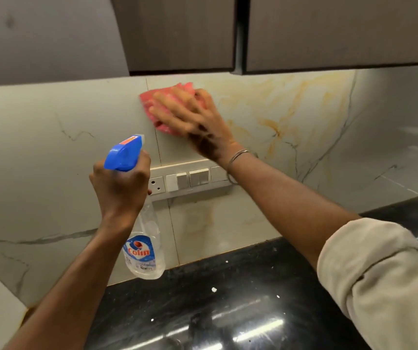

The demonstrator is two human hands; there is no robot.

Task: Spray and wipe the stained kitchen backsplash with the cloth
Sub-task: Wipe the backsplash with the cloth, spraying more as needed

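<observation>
Wiping now: right hand (190, 122) flat, pressing cloth (167, 97) on backsplash (51, 147); left hand (119, 190) grips spray bottle (142, 253). Next, likely: sweep to stains (276, 122), 3 o'clock.

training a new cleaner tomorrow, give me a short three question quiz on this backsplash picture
1. True or false: the right hand presses the pink cloth flat against the backsplash.
2. What does the left hand grip?
A) the Colin spray bottle
B) a sponge
C) a scrubbing brush
3. Fill in: the switch panel is mounted ___ the cloth.

Key: 1 true; 2 A; 3 below
</observation>
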